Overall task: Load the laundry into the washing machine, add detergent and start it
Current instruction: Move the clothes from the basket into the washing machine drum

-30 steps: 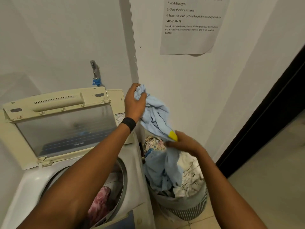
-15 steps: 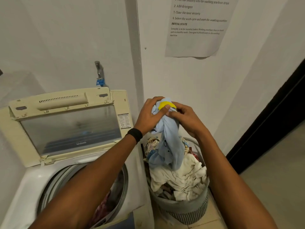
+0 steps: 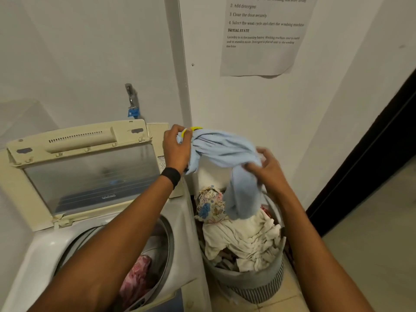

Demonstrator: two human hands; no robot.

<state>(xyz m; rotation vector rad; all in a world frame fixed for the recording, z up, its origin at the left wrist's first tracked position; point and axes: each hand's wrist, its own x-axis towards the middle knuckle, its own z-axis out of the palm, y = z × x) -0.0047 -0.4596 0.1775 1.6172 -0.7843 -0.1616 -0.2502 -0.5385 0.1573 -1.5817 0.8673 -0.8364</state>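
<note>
Bunched tight in the left hand (image 3: 176, 147), at the centre of the frame, is the yellow-trimmed end of a pale blue garment (image 3: 225, 149); fingers and thumb are curled closed round the wad. The right hand (image 3: 267, 170), just right of centre, pinches a fold further along the same cloth, its fingertips curled into the fabric and its thumb lifted.

Between the two grips the garment runs roughly level, left to right across the frame. From the right hand its tail drops straight down, and the lowest part touches the white cloth (image 3: 245, 239) heaped in the laundry basket (image 3: 258, 280) at lower centre-right, beside a floral cloth (image 3: 211, 206).

So the garment's weight hangs over the basket, not over the washing machine (image 3: 189, 233). The open drum (image 3: 167, 239) lies down and to the left of both grips, under the left forearm, with a pink item (image 3: 137, 273) already inside and the lid (image 3: 90, 176) propped up behind it at the left.

The left hand is plainly the nearer one to that opening. My judgement is that the load has to travel left and down, led by the left hand, with the hanging tail lifted clear of the basket rim first or it may drag other pieces out.
</note>
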